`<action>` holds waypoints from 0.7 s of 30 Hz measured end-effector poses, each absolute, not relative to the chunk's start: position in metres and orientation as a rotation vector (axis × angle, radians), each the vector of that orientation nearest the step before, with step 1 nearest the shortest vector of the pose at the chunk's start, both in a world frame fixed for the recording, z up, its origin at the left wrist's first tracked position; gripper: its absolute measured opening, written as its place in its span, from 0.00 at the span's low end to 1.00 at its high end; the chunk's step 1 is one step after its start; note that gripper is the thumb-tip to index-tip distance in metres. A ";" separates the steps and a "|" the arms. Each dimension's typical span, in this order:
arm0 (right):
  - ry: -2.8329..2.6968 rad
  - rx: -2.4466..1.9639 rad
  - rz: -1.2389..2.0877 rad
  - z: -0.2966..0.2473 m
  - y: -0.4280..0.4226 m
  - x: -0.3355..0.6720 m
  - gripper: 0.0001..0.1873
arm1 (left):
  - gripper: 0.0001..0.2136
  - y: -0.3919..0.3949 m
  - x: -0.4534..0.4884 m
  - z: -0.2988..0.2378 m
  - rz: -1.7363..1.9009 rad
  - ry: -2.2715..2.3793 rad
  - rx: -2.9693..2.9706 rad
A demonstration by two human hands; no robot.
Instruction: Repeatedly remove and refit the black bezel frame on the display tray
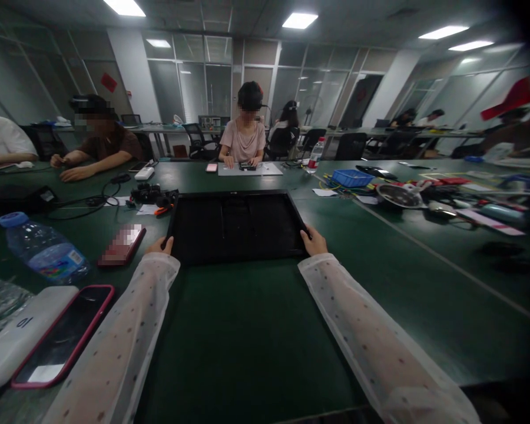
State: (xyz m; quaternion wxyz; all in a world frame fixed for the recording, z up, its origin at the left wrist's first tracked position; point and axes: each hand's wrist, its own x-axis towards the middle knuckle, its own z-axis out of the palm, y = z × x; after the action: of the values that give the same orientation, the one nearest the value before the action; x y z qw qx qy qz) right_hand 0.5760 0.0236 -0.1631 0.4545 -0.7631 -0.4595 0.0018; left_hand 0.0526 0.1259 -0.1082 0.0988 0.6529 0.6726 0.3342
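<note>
A flat black rectangular panel with a raised rim, like a monitor or a shallow tray (238,227), is in the middle of the head view over the green table. My left hand (159,245) grips its left side near the front corner, thumb on top. At the opposite side, my right hand (313,240) is closed on the edge in the same way. The fingers underneath are hidden. Sheer dotted sleeves cover both forearms. Whether the panel rests on the table or is slightly raised I cannot tell.
On the green table (247,341), a water bottle (48,250), a red-edged phone (64,335), a white power bank (26,330) and another phone (121,244) lie left. A blue basket (352,178) and a metal pan (400,195) stand right. A co-worker (244,132) sits opposite.
</note>
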 end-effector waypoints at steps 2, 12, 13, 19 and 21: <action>-1.131 -1.892 0.011 -0.165 0.024 0.578 0.26 | 0.23 0.132 0.050 -0.114 0.998 1.967 1.917; -1.079 -1.874 -0.083 -0.151 0.015 0.566 0.30 | 0.24 0.152 0.047 -0.109 1.300 1.745 1.844; -1.047 -1.883 -0.107 -0.148 0.014 0.564 0.31 | 0.25 0.157 0.051 -0.099 1.379 1.711 1.812; -0.958 -1.780 -0.072 -0.141 0.006 0.563 0.30 | 0.23 0.173 0.074 -0.032 1.623 1.577 1.696; -1.011 -1.716 -0.043 -0.144 0.003 0.562 0.29 | 0.24 0.165 0.070 -0.029 1.567 1.642 1.730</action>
State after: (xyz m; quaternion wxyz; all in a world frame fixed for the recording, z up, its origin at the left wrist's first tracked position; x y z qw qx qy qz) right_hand 0.5622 0.0030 -0.1444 0.5435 -0.7230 -0.4261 -0.0181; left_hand 0.0704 0.1650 -0.0293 0.1435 0.5998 0.5693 0.5436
